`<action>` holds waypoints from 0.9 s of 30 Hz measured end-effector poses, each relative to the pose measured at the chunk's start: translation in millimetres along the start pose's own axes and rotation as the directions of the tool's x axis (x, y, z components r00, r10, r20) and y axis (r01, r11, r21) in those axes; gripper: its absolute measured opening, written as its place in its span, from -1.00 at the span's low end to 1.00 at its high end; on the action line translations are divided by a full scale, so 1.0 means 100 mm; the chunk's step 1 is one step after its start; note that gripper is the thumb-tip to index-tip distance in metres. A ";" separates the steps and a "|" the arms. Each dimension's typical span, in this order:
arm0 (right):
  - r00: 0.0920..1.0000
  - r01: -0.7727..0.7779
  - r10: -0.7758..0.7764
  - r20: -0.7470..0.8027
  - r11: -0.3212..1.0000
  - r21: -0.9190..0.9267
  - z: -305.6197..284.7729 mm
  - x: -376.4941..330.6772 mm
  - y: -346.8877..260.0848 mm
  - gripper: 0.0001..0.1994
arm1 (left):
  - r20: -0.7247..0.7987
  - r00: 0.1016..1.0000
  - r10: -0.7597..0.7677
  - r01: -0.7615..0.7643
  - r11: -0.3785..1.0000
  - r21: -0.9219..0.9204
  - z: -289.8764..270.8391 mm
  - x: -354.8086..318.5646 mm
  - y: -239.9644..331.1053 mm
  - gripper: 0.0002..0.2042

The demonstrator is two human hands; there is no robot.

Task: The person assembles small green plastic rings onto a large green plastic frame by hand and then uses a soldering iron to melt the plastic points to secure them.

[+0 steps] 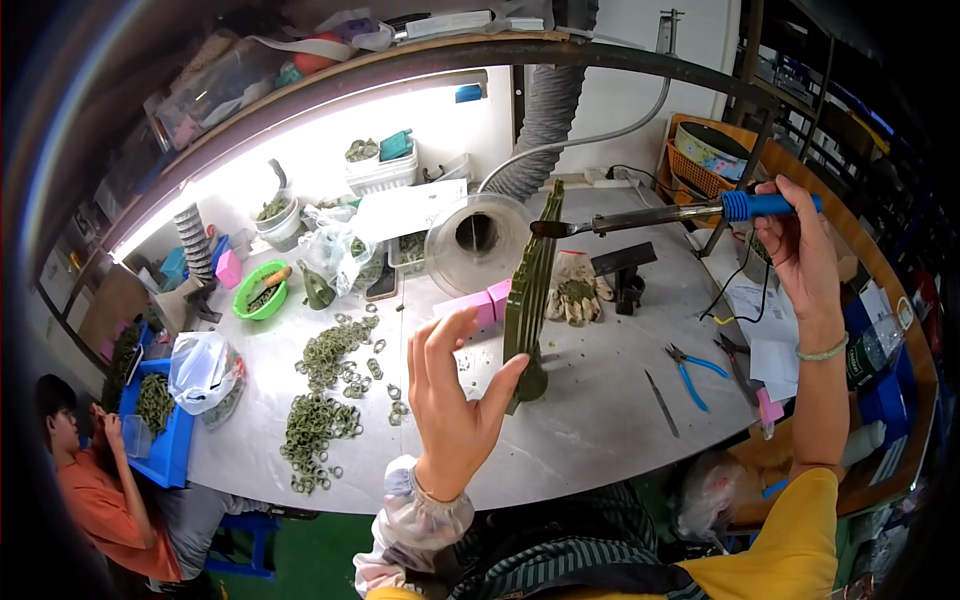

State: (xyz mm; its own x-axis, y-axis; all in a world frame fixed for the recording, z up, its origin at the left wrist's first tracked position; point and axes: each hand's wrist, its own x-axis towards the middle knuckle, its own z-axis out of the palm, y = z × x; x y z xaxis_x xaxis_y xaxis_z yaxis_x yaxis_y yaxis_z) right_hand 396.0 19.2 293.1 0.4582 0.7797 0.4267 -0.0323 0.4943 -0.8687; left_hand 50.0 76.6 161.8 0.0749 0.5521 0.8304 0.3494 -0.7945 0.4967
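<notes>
Holding a tall, dark green ridged piece [530, 300] upright, the left hand [452, 400] has its fingers spread and raised, with only the thumb pressed against the lower side of the piece; its foot seems to rest on the grey table [600, 430]. A pale gathered sleeve cover [420, 520] wraps that wrist. The right hand [800, 250] is lifted on the far right, fingers closed around the blue grip of a soldering iron [680, 213], whose long metal shaft runs leftward so that the dark tip sits just beside the upper part of the green piece; whether it touches cannot be told. A pale green bracelet [823, 351] circles the right wrist.

Just behind the green piece lie pink blocks [483, 300] and a pair of soiled work gloves [575, 290], with a small black stand [625, 272] beside them. Blue-handled pliers [695, 370] and a thin metal tool [660, 403] lie on the table to the right. Left of the hand, many small green rings [320, 400] are scattered in loose heaps. Further back stand a green bowl [260, 290], clear plastic bags [335, 250], and a round clear duct opening [478, 240] joined to a grey flexible hose [545, 120]. At the lower left, another person in an orange shirt [100, 500] sits by a blue tray [165, 420].
</notes>
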 end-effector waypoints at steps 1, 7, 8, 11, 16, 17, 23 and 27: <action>1.000 0.001 -0.001 0.001 1.000 0.005 0.00 0.00 0.01 -0.67 | -0.007 0.999 0.047 -0.046 0.998 0.030 -0.01 0.08 0.04 -0.47; 1.000 0.003 -0.004 -0.022 1.000 -0.028 -0.02 -0.03 0.02 -0.68 | -0.055 0.994 0.094 -0.087 0.989 0.123 0.06 0.29 0.10 -0.72; 1.000 0.013 -0.014 -0.019 1.000 -0.015 0.00 -0.05 0.01 -0.68 | -0.054 0.994 0.097 -0.090 0.989 0.121 0.06 0.29 0.11 -0.72; 1.000 0.021 -0.021 -0.021 1.000 0.006 0.02 -0.05 0.01 -0.69 | -0.008 1.000 0.029 -0.028 0.996 0.090 0.06 0.27 0.12 -0.76; 0.999 0.003 -0.003 -0.037 1.000 0.000 -0.02 -0.01 0.02 -0.70 | -0.022 0.998 0.064 -0.061 0.993 0.097 0.07 0.29 0.14 -0.81; 0.999 0.010 -0.010 -0.037 1.000 0.001 -0.02 -0.02 0.03 -0.70 | -0.021 0.998 0.065 -0.062 0.993 0.099 0.07 0.29 0.14 -0.81; 1.000 0.017 -0.017 0.004 1.000 0.015 -0.06 -0.03 0.03 -0.70 | -0.017 0.997 0.071 -0.068 0.992 0.104 0.08 0.28 0.13 -0.82; 1.000 0.018 -0.018 -0.024 0.999 0.028 -0.07 0.01 0.08 -0.70 | -0.006 0.997 0.071 -0.070 0.989 0.129 0.05 0.28 0.13 -0.82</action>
State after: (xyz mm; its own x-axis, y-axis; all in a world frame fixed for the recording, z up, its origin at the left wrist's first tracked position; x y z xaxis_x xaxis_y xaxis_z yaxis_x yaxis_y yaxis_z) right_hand 402.0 21.4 284.6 0.4798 0.7615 0.4358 -0.0492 0.5192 -0.8532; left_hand 61.7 82.7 190.3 0.0944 0.4928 0.8650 0.4611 -0.7917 0.4007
